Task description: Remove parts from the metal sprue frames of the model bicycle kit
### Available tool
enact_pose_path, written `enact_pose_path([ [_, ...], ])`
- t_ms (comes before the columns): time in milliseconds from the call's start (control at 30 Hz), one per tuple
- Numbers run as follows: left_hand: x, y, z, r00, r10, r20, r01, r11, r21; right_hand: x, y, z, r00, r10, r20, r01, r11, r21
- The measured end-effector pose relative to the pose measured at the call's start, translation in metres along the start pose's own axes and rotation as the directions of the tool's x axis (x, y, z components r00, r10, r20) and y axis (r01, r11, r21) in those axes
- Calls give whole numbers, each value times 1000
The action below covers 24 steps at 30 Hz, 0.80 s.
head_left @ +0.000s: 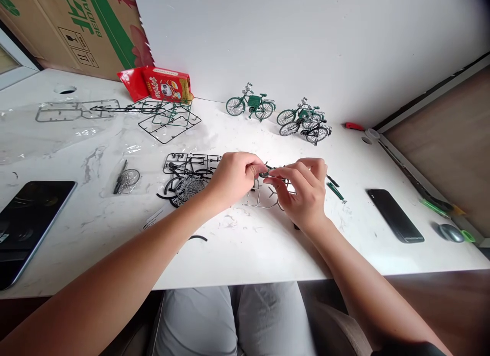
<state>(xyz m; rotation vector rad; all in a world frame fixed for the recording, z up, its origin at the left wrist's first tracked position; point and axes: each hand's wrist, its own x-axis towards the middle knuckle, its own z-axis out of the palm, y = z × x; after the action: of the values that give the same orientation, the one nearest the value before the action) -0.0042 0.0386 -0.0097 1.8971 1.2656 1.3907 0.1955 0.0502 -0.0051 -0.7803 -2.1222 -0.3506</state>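
Observation:
My left hand [239, 177] and my right hand [304, 190] meet above the middle of the white table. Between their fingertips is a small dark part [264, 174], pinched from both sides; its shape is mostly hidden. Below the hands lies a silvery sprue frame [254, 202], partly covered by my right hand. Beside my left wrist are spoked model wheels [193, 187] and black curved pieces, with a black sprue frame [178, 157] behind them. A thin black curved piece [199, 237] rests nearer the table's front edge.
Model bicycles [250, 104] stand at the back. A red box [168, 85], more sprues and clear plastic bags lie at the back left. A tablet [32, 223] is on the left, a black phone [396, 215] on the right. Green pieces [336, 191] lie right of my right hand.

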Motion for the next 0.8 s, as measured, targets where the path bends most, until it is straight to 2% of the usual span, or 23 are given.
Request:
enact_pose_path([
  [67, -1, -1, 1, 998, -52, 19, 52, 999, -6, 2, 3, -3, 999, -17, 36, 18, 1000, -10],
  [200, -2, -1, 1, 997, -71, 15, 69, 995, 75, 3, 8, -4, 994, 0, 107, -1, 1000, 15],
  [333, -2, 2, -1, 996, -83, 7, 81, 982, 170, 2, 7, -3, 991, 32, 134, -47, 993, 109],
  [467, -4, 4, -1, 995, -99, 20, 92, 969, 228, 1, 3, -6, 974, 17, 227, -66, 975, 210],
  [600, -4, 4, -2, 991, -113, 66, 90, 956, 278, 2, 2, -11, 951, 19, 309, -143, 912, 384],
  [700, -1, 2, -5, 995, -98, 35, 86, 963, 254, 3, 2, -12, 926, 38, 376, -221, 861, 458],
  [800, 2, -1, -8, 994, -102, -42, 106, 986, 131, 2, 3, -8, 902, 61, 427, -283, 830, 480],
])
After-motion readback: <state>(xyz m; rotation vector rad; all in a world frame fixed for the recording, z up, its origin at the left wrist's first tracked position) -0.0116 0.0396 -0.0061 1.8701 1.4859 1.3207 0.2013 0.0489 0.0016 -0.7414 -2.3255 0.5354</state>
